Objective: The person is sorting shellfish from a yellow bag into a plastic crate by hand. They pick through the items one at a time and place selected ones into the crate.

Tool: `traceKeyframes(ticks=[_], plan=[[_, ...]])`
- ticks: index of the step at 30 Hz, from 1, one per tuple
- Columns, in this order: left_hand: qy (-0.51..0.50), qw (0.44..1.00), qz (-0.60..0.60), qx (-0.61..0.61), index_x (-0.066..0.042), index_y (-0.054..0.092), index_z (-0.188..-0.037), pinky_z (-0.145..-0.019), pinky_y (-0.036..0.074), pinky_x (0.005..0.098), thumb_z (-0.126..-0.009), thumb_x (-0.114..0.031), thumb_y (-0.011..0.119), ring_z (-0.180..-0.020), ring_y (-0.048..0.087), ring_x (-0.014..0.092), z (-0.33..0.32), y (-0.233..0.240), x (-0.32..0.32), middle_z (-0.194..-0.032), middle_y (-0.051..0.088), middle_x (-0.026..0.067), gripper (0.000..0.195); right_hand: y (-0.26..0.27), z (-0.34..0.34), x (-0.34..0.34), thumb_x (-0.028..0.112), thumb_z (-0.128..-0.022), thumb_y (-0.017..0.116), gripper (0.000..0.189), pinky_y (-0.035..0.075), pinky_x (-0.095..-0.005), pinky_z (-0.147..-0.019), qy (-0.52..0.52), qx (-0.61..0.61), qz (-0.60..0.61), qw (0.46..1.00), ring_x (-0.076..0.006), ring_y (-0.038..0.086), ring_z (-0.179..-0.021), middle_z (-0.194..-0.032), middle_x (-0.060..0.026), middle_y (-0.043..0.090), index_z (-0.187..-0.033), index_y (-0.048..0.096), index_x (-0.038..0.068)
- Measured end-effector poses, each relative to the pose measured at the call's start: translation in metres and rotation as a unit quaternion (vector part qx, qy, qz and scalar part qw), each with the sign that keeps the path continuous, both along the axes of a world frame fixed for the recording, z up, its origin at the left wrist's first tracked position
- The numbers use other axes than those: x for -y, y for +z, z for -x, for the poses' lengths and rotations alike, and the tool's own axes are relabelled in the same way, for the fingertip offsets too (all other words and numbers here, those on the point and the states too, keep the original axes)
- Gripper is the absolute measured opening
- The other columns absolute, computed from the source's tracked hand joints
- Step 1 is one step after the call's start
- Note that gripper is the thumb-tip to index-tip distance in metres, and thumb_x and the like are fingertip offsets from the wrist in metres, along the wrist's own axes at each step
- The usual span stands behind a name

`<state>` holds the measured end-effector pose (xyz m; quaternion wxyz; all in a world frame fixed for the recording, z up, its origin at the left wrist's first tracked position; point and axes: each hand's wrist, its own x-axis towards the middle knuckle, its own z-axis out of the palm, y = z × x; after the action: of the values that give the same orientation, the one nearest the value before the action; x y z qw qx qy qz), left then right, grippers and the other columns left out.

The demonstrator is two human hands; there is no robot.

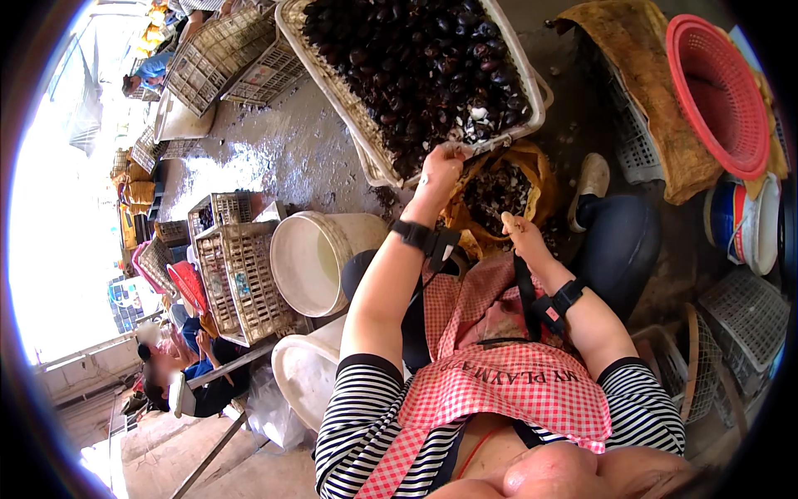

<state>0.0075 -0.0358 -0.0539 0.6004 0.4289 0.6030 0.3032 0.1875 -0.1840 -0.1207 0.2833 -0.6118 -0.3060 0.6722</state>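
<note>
A large pale plastic tub (368,140) heaped with dark-shelled shellfish (411,68) stands before me. Several white pieces (478,114) lie among the shells at its near corner. My left hand (444,163) is at that corner, its fingers bent by the rim; whether they grip anything is hidden. Just below the tub, a yellow-brown sack (545,181) gapes, holding dark and white shell fragments (499,190). Over the sack's near edge is my right hand (527,236), fingers curled and a pale covering on one fingertip. I cannot tell what it holds.
White buckets (312,262) and slatted plastic crates (249,280) stand at left. At right are a red basket (717,93), a brown sack (661,75) over a crate, and a paint bucket (754,224). Other people (187,368) sit at far left. The floor (280,143) is wet.
</note>
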Motion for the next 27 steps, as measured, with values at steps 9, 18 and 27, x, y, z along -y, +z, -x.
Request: traceKeyframes(ticks=[9, 18, 27], plan=[[-0.235, 0.837, -0.217, -0.444, -0.01, 0.061, -0.121, -0.085, 0.05, 0.0445, -0.083, -0.028, 0.063, -0.097, 0.062, 0.037, -0.034, -0.021, -0.054, -0.088, 0.068, 0.0159, 0.042, -0.027, 0.001, 0.002, 0.046, -0.094, 0.056, 0.037, 0.025, -0.0227, -0.045, 0.0, 0.0, -0.057, 0.998, -0.0046, 0.03, -0.047, -0.057, 0.0076, 0.037, -0.085, 0.057, 0.01], [0.098, 0.947, 0.169, 0.255, -0.007, 0.052, -0.127, -0.052, 0.044, 0.0205, -0.096, -0.01, 0.051, -0.06, 0.052, 0.01, 0.022, 0.008, 0.053, -0.085, 0.062, 0.0079, 0.031, 0.002, -0.002, -0.007, 0.027, -0.097, 0.055, 0.027, 0.042, -0.0254, -0.077, -0.048, -0.021, -0.03, 0.998, -0.0099, 0.052, -0.082, -0.086, -0.0006, 0.061, -0.099, 0.061, 0.0], [0.022, 0.996, 0.04, 0.078, -0.001, 0.057, -0.115, -0.075, 0.05, 0.0242, -0.084, -0.001, 0.069, -0.083, 0.06, 0.01, 0.007, -0.005, 0.147, -0.097, 0.066, 0.0031, 0.033, 0.045, 0.01, 0.006, 0.027, -0.09, 0.063, 0.026, 0.044, -0.0339, -0.067, 0.077, 0.179, -0.397, 0.897, -0.0283, 0.056, -0.076, -0.083, -0.0126, 0.058, -0.091, 0.062, 0.001]])
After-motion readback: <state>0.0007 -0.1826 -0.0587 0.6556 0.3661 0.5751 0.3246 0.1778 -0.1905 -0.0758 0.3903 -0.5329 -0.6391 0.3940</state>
